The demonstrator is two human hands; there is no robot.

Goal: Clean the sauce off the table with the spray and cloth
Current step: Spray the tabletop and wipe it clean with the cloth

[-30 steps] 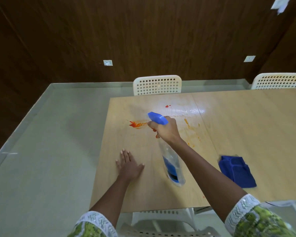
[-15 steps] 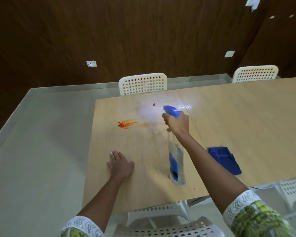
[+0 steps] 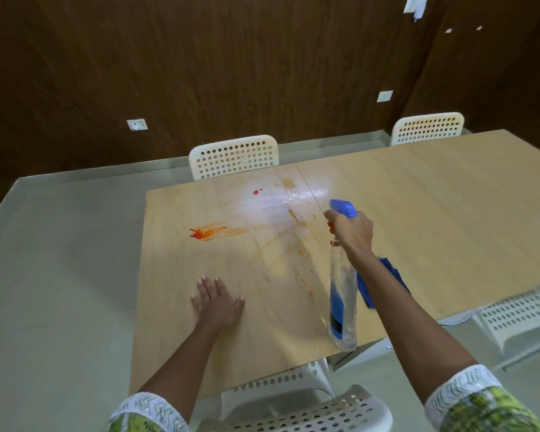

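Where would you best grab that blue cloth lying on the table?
Pinch the blue cloth at its near folded edge, coming from above. It lies flat in a soft pile on the table, so probably only a raised fold offers a grip. The right forearm hides much of it.

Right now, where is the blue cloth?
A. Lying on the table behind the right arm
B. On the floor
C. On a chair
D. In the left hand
A: the blue cloth lies on the table, partly hidden by the right arm.
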